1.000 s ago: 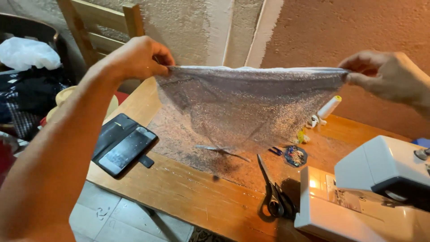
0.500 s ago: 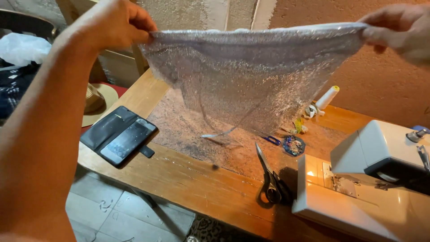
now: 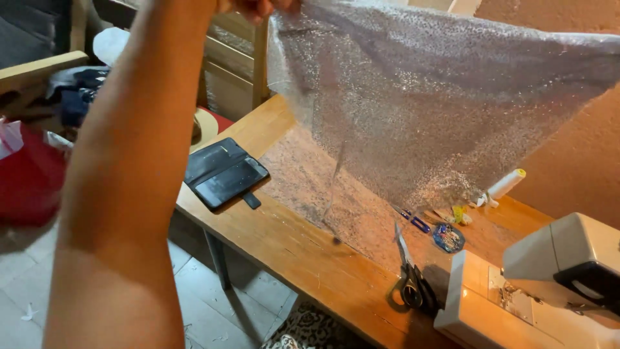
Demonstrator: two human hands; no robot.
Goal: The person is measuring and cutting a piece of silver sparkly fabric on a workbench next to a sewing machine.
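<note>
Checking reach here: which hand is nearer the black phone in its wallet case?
Left. The left hand pinches the glittery fabric above the phone; the right hand is out of frame, far side.

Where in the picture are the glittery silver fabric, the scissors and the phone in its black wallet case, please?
Glittery silver fabric (image 3: 445, 110), head view, on the middle of the raised sheet.
Scissors (image 3: 411, 287), head view, where the blades meet the black handles.
Phone in black wallet case (image 3: 232, 181), head view, on the dark screen.

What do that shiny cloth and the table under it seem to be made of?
Glittery silver fabric: seemingly thin sequinned or metallic mesh; it sparkles and light passes through. Table: wood with a smooth orange-brown finish; grain lines show.
</note>
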